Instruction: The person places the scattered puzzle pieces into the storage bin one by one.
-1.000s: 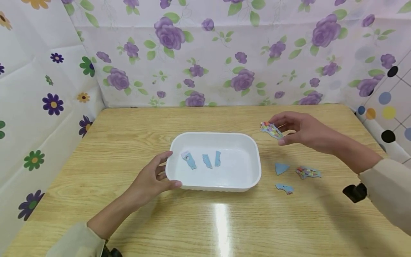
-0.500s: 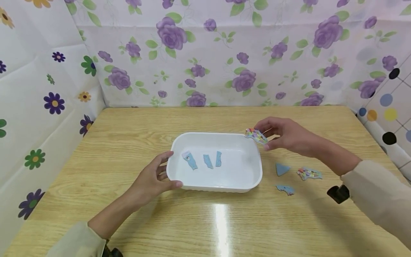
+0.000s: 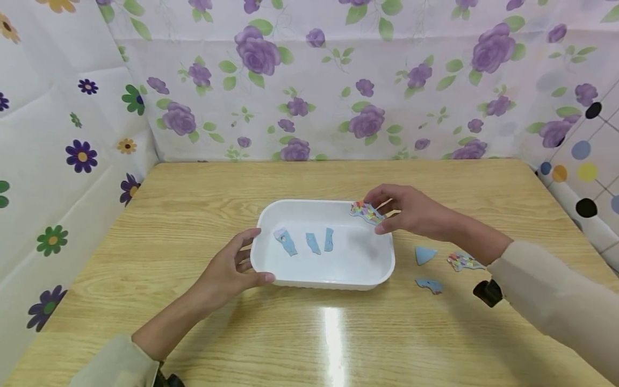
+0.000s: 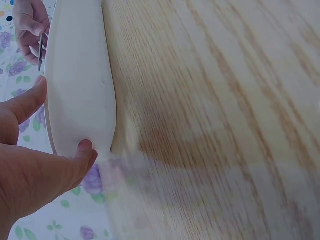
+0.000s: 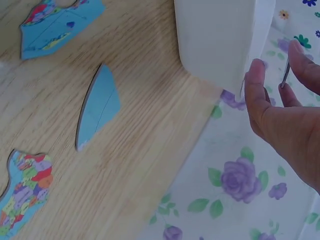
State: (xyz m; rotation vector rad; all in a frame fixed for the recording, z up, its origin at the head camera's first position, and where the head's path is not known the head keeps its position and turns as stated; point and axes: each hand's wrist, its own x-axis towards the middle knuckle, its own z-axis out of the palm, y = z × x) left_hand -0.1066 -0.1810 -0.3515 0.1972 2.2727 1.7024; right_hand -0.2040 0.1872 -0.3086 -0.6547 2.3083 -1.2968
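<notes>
My right hand (image 3: 411,212) pinches a multicoloured map puzzle piece (image 3: 366,211) between thumb and fingers, over the back right of a white plastic tub (image 3: 360,266). In the right wrist view this held piece (image 5: 285,75) shows only as a thin edge. With thumb in front and fingers behind, my left hand (image 3: 231,274) holds the tub's left end; its thumb (image 4: 85,147) lies against the wall in the left wrist view. Inside the tub lie a light-blue piece with a pale end (image 3: 285,241) and two narrow blue pieces, one (image 3: 312,243) beside the other (image 3: 329,239).
Right of the tub, on the wooden table (image 3: 203,188), lie a blue triangular piece (image 3: 425,255), a blue piece with a coloured edge (image 3: 429,285) and a multicoloured piece (image 3: 464,262), partly under the right forearm in the head view. Flowered sheeting (image 3: 309,80) stands behind.
My right hand has moved left with the puzzle piece, from the table right of the tub to over its back right part. The left hand and tub have stayed in place.
</notes>
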